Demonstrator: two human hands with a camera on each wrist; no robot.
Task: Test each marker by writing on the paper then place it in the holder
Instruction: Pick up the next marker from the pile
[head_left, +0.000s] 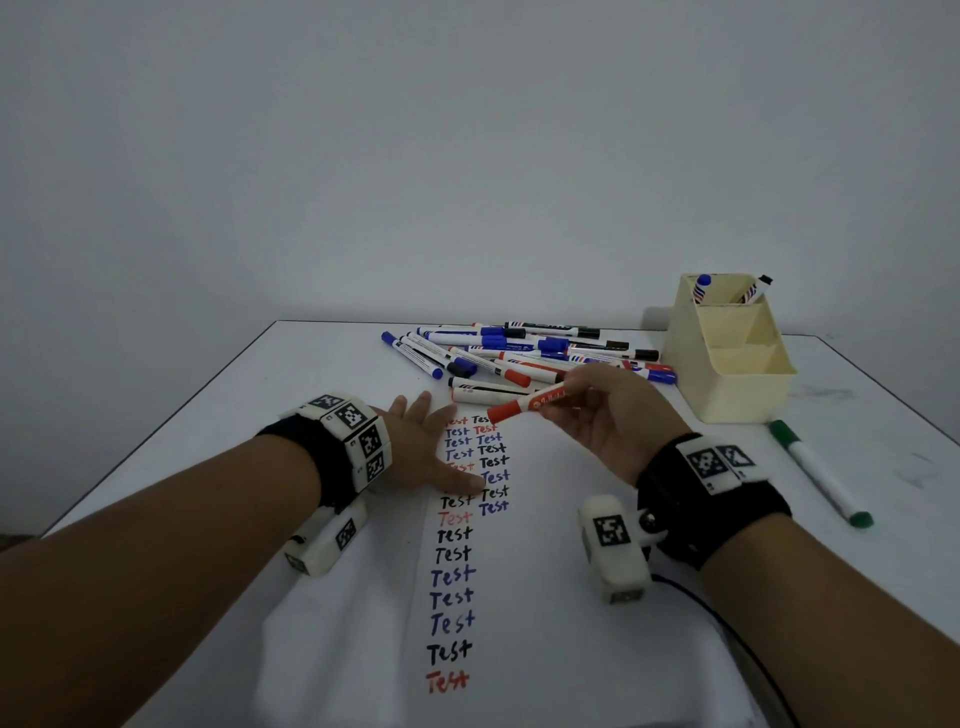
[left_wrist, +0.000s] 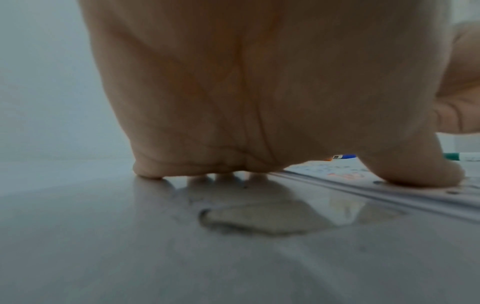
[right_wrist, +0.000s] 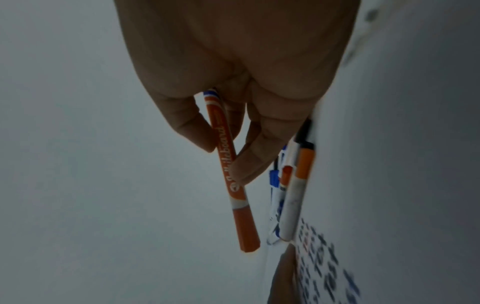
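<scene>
1. While I watch through the head camera, a white table (head_left: 270, 374) fills the lower half of the view, with a plain grey wall behind it.
2. A sheet of paper (head_left: 545, 597) lies in front of me. Two columns of the handwritten word "Test" run up it in red, black and blue, so I judge many markers have already been tried.
3. A cream holder (head_left: 727, 364) with stepped compartments stands at the far right. Its rear compartment holds two markers, one blue-capped and one black-capped; the nearer compartments look empty.
4. A heap of markers (head_left: 524, 351), capped in blue, black and red, lies beyond the paper, left of the holder, within easy reach.
5. My left hand (head_left: 421, 447) lies flat with fingers spread, thumb on the paper's left part. I take this as pinning the sheet for writing.
6. My right hand (head_left: 613, 415) is raised above the paper's far end, thumb and fingers pinching a red marker (head_left: 524, 408). The marker is roughly level and its red cap points left, still fitted, so it must be uncapped before testing.
7. A green marker (head_left: 818, 473) lies alone on the table to the right, near the holder.
8. In the right wrist view, white script on the red marker (right_wrist: 226, 156) seems to read "Whiteboard"; the first letters are covered.
</scene>
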